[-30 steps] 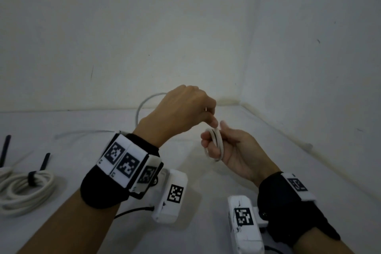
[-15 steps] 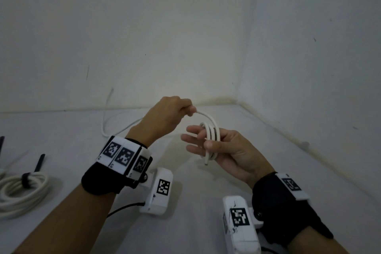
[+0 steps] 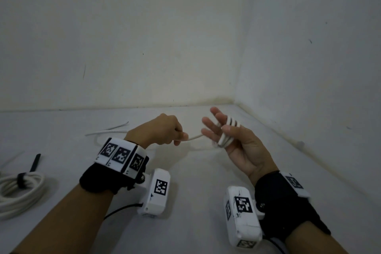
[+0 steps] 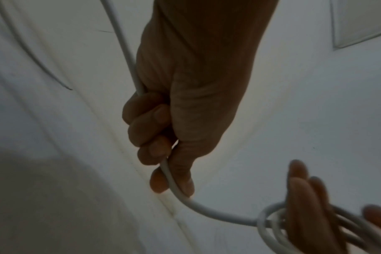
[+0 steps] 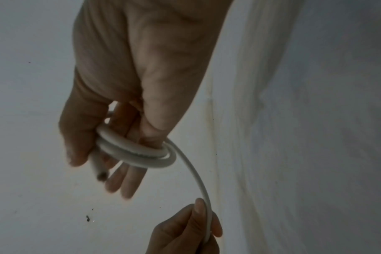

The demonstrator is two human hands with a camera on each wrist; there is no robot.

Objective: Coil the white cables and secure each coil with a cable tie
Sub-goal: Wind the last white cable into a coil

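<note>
Hands up over the white surface in the head view: the right hand is palm-up with fingers spread and straight, and three turns of the white cable are looped round them, thumb lying against the loops. From there the cable runs straight across to the left hand, a closed fist gripping it. Off at the left edge lies a finished coil with a black cable tie around it.

Left wrist view now: the left hand has every finger curled round the cable, which goes in at the little finger, comes out between thumb and forefinger and curves over to the loops on the right hand.

Right wrist view: the loops sit round the base of the straight fingers, the cable's end poking out beside the thumb, and one strand arcs down into the left hand's pinch.
</note>
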